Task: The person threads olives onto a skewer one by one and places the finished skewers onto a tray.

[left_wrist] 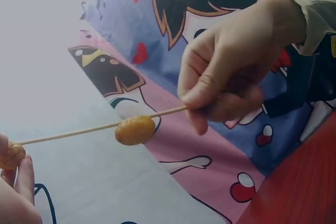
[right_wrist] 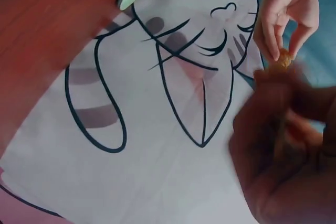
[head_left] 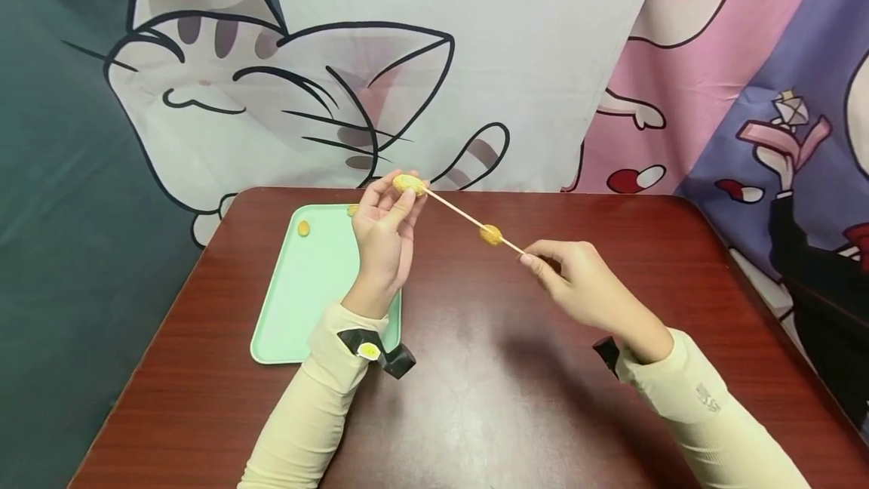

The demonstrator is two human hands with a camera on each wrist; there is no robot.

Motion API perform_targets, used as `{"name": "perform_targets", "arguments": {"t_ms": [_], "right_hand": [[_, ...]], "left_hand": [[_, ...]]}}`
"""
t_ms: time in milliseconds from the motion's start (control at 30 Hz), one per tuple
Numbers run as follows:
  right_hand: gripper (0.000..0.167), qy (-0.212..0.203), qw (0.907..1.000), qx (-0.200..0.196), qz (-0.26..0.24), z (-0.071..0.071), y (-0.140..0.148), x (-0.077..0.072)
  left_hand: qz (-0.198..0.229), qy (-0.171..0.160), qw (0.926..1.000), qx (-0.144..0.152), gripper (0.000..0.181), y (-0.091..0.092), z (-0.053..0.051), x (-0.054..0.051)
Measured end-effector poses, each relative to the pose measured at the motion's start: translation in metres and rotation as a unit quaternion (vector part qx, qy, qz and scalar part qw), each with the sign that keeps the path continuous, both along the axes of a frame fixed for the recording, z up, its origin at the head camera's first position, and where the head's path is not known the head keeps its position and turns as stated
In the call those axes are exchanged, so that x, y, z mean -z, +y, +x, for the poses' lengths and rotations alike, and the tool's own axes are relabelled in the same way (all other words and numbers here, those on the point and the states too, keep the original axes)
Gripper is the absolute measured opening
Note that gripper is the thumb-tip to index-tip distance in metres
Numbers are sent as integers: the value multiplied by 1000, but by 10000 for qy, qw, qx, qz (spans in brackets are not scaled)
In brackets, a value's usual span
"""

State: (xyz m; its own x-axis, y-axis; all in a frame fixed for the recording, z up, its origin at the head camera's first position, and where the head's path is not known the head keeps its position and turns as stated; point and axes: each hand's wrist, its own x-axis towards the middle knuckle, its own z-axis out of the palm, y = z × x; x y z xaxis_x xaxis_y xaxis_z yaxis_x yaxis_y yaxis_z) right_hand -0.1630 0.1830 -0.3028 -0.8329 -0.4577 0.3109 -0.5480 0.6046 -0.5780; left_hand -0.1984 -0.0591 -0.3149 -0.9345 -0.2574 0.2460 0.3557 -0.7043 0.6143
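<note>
So the biggest thing we've got is the printed backdrop (head_left: 543, 59) filling everything past the counter: dark green on the left, a squinting cartoon cat on white in the middle, pink and purple panels to the right. Next up is the counter (head_left: 475, 413), reddish-brown and shiny, far corners rounded off, a pale glare near the middle and a soft shadow under the right arm.

On its left side lies a mint green tray (head_left: 305, 308), and we can't see all of it because the left forearm cuts across its right side. Both arms wear cream sleeves (head_left: 292, 413), the right one with a little grey print.

Now the hands, both lifted above the counter. The left hand (head_left: 382, 244) has thumb and fingers closed in a pinch, and the right hand (head_left: 580, 285) grips the near end of a stick between thumb and forefinger, other fingers curled in. From the right wrist that hand is a dark blur blocking most of the stick. We also spot a black strap (head_left: 390, 359) on the left wrist.

The thin pale stick (head_left: 455, 209) slants between them. One yellow piece (head_left: 409, 185) is in the left pinch at the stick's far end; we can't tell if it's pierced. A second piece (head_left: 491, 235) sits along the stick, nearer the right hand. Another yellow bit (head_left: 303, 228) is in the tray's far left corner, plus one more (head_left: 352, 210) half hidden behind the left hand
</note>
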Motion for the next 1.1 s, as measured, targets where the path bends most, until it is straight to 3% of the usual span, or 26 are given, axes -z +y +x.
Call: {"name": "perform_targets", "arguments": {"t_ms": [233, 300, 400, 467, 500, 567, 667, 767, 833, 933, 1100], "right_hand": [[10, 1343, 9906, 262, -26, 12, -7, 9], [9, 1886, 9816, 290, 70, 14, -8, 11], [10, 2770, 9597, 384, 288, 16, -8, 12], [12, 3103, 9487, 472, 388, 17, -8, 13], [13, 3129, 9477, 494, 389, 17, -8, 14], [15, 2879, 9562, 452, 286, 16, -8, 15], [19, 2106, 9769, 347, -117, 15, -8, 18], [21, 1469, 9870, 346, -548, 14, -9, 21], [20, 1405, 9871, 408, -652, 14, -10, 23], [19, 1724, 9822, 531, -514, 15, -12, 27], [18, 2717, 9588, 833, 44, 18, -15, 34]], "left_hand": [[-27, -68, 9999, -79, 16, 2, -2, 4], [-3, -67, 9999, -116, 16, 3, -3, 5], [-45, -6, 10000, -80, 28, 3, -3, 7], [-70, 29, 10000, -33, 36, 4, -3, 9], [-78, 51, 10000, -13, 39, 5, -3, 10], [-75, 144, 9999, 59, 41, 4, -3, 13], [-89, 338, 9992, 187, 38, 3, -3, 16], [-162, 451, 9984, 308, 37, 1, -2, 17], [-216, 432, 9983, 325, 36, 0, -1, 17], [-271, 318, 9988, 263, 35, 0, 0, 16], [-374, 38, 9993, 16, 28, 3, 2, 15]]}}
